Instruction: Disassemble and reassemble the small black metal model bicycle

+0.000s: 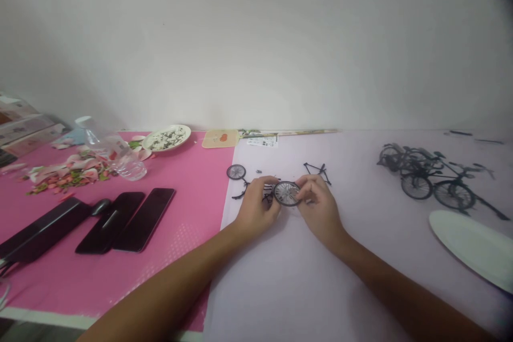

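Between my two hands is a small black spoked model bicycle wheel (287, 194), raised a little above the white sheet. My left hand (258, 202) grips its left rim between thumb and fingers. On the right side, my right hand (318, 199) pinches the rim, its fingertips near the spokes. Another small wheel (236, 172) lies beyond my left hand. Thin black model parts (240, 192) lie beside that hand, partly hidden by it. Past my right hand rests a black bicycle frame piece (318, 170).
Assembled model bicycles (436, 181) stand at the right, above a white plate (473, 246). Left on the pink cover are two phones (144, 219), a black case-like object (44, 230), a plastic bottle (116, 152), petals (76, 171) and a dish (168, 139). A wall closes the back.
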Demonstrator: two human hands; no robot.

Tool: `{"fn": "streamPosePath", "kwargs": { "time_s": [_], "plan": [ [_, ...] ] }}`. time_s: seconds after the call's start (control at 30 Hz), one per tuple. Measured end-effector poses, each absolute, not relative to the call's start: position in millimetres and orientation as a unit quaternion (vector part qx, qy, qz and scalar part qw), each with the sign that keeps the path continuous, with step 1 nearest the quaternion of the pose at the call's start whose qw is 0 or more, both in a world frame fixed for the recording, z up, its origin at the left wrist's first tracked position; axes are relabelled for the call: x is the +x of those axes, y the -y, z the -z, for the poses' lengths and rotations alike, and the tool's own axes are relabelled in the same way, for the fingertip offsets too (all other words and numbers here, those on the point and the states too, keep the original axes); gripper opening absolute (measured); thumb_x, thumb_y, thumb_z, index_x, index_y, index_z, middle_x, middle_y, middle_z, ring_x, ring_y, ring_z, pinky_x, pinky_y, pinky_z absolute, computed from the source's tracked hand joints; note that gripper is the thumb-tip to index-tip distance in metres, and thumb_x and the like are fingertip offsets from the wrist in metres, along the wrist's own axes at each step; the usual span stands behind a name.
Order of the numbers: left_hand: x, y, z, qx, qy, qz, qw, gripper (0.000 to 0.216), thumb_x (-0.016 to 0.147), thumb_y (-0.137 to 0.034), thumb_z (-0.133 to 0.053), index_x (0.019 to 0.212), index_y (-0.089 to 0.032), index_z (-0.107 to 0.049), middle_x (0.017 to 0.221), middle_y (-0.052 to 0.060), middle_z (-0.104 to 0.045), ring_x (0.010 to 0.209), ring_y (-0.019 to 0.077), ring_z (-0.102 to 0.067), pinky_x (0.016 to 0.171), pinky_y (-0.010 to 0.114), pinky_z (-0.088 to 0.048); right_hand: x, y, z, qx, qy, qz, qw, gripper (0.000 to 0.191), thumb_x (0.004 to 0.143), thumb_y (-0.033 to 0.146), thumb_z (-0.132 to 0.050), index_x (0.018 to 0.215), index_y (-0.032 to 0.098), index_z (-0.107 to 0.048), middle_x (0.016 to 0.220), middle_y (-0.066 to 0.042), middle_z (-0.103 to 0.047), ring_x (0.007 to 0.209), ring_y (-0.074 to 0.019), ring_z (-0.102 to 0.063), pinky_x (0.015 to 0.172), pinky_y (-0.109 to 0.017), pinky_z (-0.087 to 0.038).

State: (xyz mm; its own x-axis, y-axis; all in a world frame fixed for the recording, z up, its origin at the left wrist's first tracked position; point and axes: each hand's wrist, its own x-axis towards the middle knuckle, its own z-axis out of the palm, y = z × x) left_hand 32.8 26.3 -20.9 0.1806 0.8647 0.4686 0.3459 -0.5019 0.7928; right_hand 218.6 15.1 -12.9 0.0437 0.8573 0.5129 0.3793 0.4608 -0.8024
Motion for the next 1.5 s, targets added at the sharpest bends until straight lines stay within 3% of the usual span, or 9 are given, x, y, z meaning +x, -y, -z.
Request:
{"fn": "streamPosePath", "kwargs": {
  "time_s": [0.13, 0.33, 0.47, 0.57, 0.67, 0.8, 0.97, 1.2, 1.5],
  "plan": [
    [28, -23, 17, 0.754, -0.367, -0.472, 0.271, 0.055, 0.076, -0.011, -0.062, 0.130, -0.021, -0.058, 0.127, 0.012, -0.064, 0.120, 0.0297, -0.060, 0.107, 0.047, -0.047, 220, -16, 16, -0.461, 0.657, -0.229, 0.551, 0.016, 0.078, 0.008, -0.059, 0.073, 0.023, -0.055, 0.109, -0.007, -0.056, 0.105, -0.0237, -0.060, 0.072, -0.032, -0.055],
    [31, -21, 11, 0.766, -0.377, -0.453, 0.257, 0.065, 0.077, -0.035, -0.081, 0.136, -0.024, -0.057, 0.127, 0.013, -0.065, 0.117, 0.0316, -0.061, 0.105, 0.048, -0.048, 220, -16, 18, -0.470, 0.653, -0.250, 0.538, 0.015, 0.077, 0.010, -0.060, 0.072, 0.023, -0.054, 0.109, -0.007, -0.058, 0.103, -0.0242, -0.062, 0.072, -0.033, -0.056],
    [35, -24, 16, 0.763, -0.394, -0.450, 0.247, 0.067, 0.078, -0.040, -0.084, 0.138, -0.025, -0.058, 0.125, 0.012, -0.066, 0.117, 0.0310, -0.061, 0.103, 0.048, -0.049, 219, -16, 16, -0.468, 0.658, -0.255, 0.532, 0.014, 0.071, 0.009, -0.058, 0.071, 0.023, -0.054, 0.108, -0.008, -0.058, 0.102, -0.0245, -0.062, 0.070, -0.032, -0.055],
    [36, -26, 20, 0.771, -0.395, -0.438, 0.242, 0.067, 0.078, -0.041, -0.084, 0.139, -0.024, -0.060, 0.120, 0.011, -0.069, 0.115, 0.0308, -0.061, 0.102, 0.048, -0.050, 219, -17, 16, -0.469, 0.662, -0.246, 0.531, 0.014, 0.072, 0.009, -0.058, 0.076, 0.023, -0.058, 0.108, -0.008, -0.059, 0.101, -0.0239, -0.061, 0.068, -0.031, -0.053],
    [36, -26, 20, 0.769, -0.402, -0.434, 0.242, 0.069, 0.077, -0.041, -0.086, 0.138, -0.024, -0.060, 0.121, 0.012, -0.069, 0.115, 0.0310, -0.061, 0.101, 0.048, -0.050, 218, -18, 19, -0.476, 0.642, -0.260, 0.543, 0.020, 0.077, 0.012, -0.061, 0.093, 0.024, -0.061, 0.109, -0.007, -0.060, 0.102, -0.0233, -0.062, 0.071, -0.031, -0.053],
    [36, -25, 18, 0.752, -0.419, -0.446, 0.245, 0.068, 0.077, -0.042, -0.087, 0.137, -0.025, -0.059, 0.130, 0.012, -0.067, 0.119, 0.0310, -0.062, 0.104, 0.049, -0.050, 215, -18, 18, -0.493, 0.583, -0.318, 0.562, 0.017, 0.094, 0.033, -0.064, 0.109, 0.025, -0.059, 0.105, -0.005, -0.064, 0.095, -0.0215, -0.064, 0.075, -0.031, -0.055],
    [35, -25, 17, 0.740, -0.444, -0.442, 0.244, 0.068, 0.077, -0.039, -0.087, 0.137, -0.024, -0.058, 0.136, 0.012, -0.066, 0.126, 0.0327, -0.061, 0.109, 0.051, -0.048, 213, -12, 7, -0.509, 0.582, -0.377, 0.511, 0.038, 0.103, 0.058, -0.051, 0.096, 0.023, -0.064, 0.083, -0.003, -0.061, 0.068, -0.0181, -0.057, 0.062, -0.029, -0.051],
    [36, -24, 20, 0.739, -0.451, -0.438, 0.243, 0.068, 0.077, -0.036, -0.086, 0.137, -0.025, -0.057, 0.135, 0.011, -0.065, 0.126, 0.0323, -0.061, 0.109, 0.051, -0.049, 213, -11, 4, -0.501, 0.591, -0.380, 0.506, 0.033, 0.096, 0.054, -0.067, 0.094, 0.021, -0.066, 0.093, -0.005, -0.065, 0.088, -0.0208, -0.063, 0.069, -0.026, -0.053],
    [10, -49, 8, 0.764, -0.460, -0.444, 0.090, 0.059, 0.082, -0.033, -0.078, 0.135, -0.022, -0.056, 0.131, 0.013, -0.061, 0.126, 0.0319, -0.056, 0.109, 0.049, -0.047, 212, -9, 4, -0.515, 0.584, -0.372, 0.505, 0.039, 0.100, 0.058, -0.057, 0.095, 0.020, -0.067, 0.090, -0.005, -0.069, 0.065, -0.0153, -0.056, 0.060, -0.027, -0.049]
  ]
}}
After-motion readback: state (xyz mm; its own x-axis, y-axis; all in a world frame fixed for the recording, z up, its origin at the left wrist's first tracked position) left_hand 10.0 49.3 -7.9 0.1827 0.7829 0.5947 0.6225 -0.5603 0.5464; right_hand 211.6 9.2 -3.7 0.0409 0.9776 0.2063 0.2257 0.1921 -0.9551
